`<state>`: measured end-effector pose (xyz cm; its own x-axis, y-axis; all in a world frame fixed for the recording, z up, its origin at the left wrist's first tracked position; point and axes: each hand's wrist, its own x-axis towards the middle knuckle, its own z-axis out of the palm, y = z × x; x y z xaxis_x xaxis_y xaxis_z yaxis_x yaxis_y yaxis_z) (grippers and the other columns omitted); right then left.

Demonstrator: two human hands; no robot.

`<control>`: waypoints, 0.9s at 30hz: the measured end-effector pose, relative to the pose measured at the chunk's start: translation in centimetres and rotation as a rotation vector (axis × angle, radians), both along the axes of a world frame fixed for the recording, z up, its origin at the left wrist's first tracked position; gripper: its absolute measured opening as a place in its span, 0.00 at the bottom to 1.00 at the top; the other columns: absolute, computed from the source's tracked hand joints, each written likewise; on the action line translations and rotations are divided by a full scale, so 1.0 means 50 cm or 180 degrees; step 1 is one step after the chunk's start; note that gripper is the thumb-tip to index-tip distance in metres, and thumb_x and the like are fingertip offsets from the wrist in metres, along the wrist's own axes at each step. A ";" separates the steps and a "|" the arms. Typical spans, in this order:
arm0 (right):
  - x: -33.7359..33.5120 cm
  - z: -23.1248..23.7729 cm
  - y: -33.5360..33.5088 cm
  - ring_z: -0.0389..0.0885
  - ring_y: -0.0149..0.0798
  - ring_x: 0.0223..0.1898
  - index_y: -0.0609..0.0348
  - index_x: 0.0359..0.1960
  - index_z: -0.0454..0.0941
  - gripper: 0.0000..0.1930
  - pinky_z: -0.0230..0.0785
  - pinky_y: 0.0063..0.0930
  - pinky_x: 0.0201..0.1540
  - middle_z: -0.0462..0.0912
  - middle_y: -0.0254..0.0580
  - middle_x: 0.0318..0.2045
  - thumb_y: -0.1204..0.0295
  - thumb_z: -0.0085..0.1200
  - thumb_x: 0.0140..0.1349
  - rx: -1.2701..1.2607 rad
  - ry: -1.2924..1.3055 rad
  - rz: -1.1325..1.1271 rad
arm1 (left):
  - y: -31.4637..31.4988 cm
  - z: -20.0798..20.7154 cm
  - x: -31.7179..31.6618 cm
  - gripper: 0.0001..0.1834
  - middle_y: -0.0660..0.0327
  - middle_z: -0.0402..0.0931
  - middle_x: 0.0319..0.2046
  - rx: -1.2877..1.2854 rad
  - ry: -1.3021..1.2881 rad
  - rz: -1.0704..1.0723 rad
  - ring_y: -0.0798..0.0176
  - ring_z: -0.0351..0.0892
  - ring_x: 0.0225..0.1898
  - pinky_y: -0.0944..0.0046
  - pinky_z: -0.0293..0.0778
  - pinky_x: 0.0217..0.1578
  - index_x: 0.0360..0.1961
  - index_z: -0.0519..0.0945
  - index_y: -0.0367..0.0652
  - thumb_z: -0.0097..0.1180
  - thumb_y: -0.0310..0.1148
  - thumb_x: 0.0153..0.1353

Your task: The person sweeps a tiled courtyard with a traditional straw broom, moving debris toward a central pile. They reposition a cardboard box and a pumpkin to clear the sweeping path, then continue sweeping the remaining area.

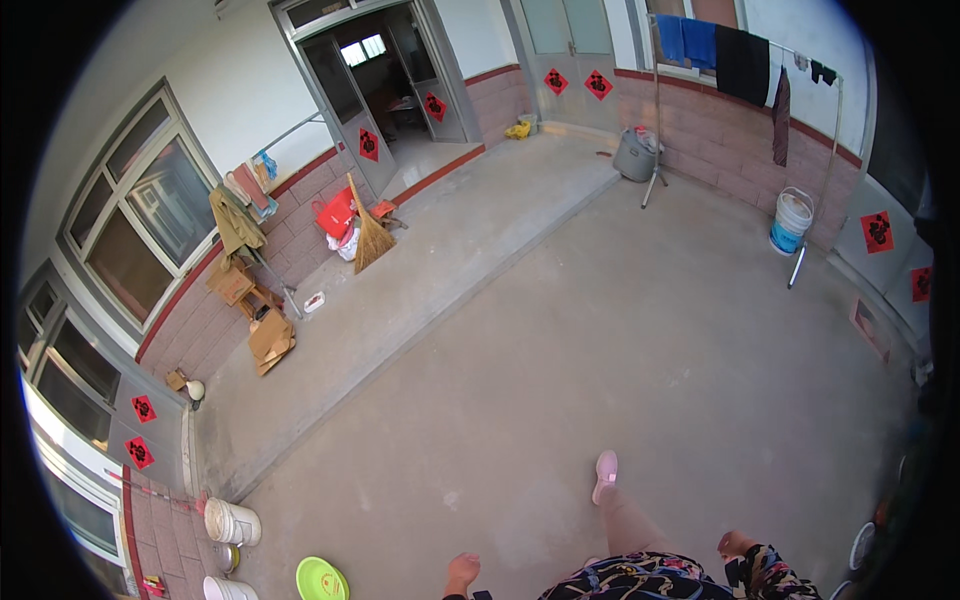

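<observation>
At the lower edge my left hand (463,570) hangs over the concrete floor with its fingers loosely curled. Nothing shows in it. To the other side of my dark flowered clothing (645,577), my right hand (737,543) is also curled, and I see no object in it. Neither hand touches anything apart from, perhaps, my own clothes. One foot in a pink shoe (605,475) is stretched forward on the floor. Nearest to my left hand stands a lime-green basin (322,580).
A raised concrete step (420,335) crosses diagonally. Along the left wall are a straw broom (372,245), flattened cardboard (271,340) and a white bucket (232,522). Right of an open doorway stand a grey bin (634,158), a clothes rack (655,110) and a white-and-blue bucket (791,222).
</observation>
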<state>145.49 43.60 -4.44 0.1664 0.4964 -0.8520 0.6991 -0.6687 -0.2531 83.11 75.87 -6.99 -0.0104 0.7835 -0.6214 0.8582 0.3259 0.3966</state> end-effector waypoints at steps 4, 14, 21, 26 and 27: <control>0.157 -0.136 0.235 0.80 0.41 0.27 0.51 0.23 0.82 0.07 0.72 0.35 0.28 0.81 0.34 0.22 0.64 0.59 0.44 0.0651 -0.0314 0.3494 | 0.256 -0.021 0.108 0.12 0.59 0.80 0.36 0.0173 0.0044 -0.0479 0.54 0.77 0.41 0.60 0.73 0.43 0.35 0.81 0.50 0.50 0.38 0.51; 0.351 -0.009 1.214 0.81 0.41 0.28 0.52 0.30 0.80 0.08 0.73 0.34 0.36 0.81 0.40 0.22 0.73 0.49 0.48 0.0853 -0.0074 -0.0359 | 0.646 -0.092 0.162 0.12 0.58 0.80 0.25 -0.1096 -0.0743 0.0904 0.65 0.80 0.26 0.68 0.76 0.26 0.40 0.77 0.40 0.53 0.26 0.52; 0.313 0.027 1.784 0.82 0.40 0.28 0.52 0.29 0.80 0.07 0.74 0.33 0.35 0.82 0.41 0.25 0.73 0.51 0.47 0.0961 -0.0439 0.0468 | 0.983 -0.161 0.118 0.09 0.53 0.75 0.22 -0.0153 -0.0274 -0.0321 0.55 0.74 0.23 0.54 0.69 0.26 0.24 0.77 0.45 0.51 0.38 0.47; 0.303 0.063 2.058 0.83 0.35 0.28 0.54 0.32 0.81 0.09 0.74 0.29 0.35 0.83 0.38 0.25 0.71 0.51 0.49 0.0585 0.0095 0.0492 | 1.398 -0.115 0.141 0.11 0.56 0.79 0.26 -0.1274 -0.0982 0.1535 0.63 0.80 0.25 0.67 0.76 0.25 0.39 0.77 0.38 0.51 0.26 0.53; 0.299 0.066 2.102 0.83 0.35 0.28 0.54 0.32 0.81 0.09 0.74 0.29 0.35 0.83 0.38 0.24 0.72 0.51 0.49 0.0564 0.0152 0.0317 | 1.492 -0.087 0.142 0.11 0.57 0.79 0.25 -0.1087 -0.0960 0.1483 0.63 0.79 0.24 0.66 0.76 0.24 0.38 0.78 0.37 0.51 0.25 0.52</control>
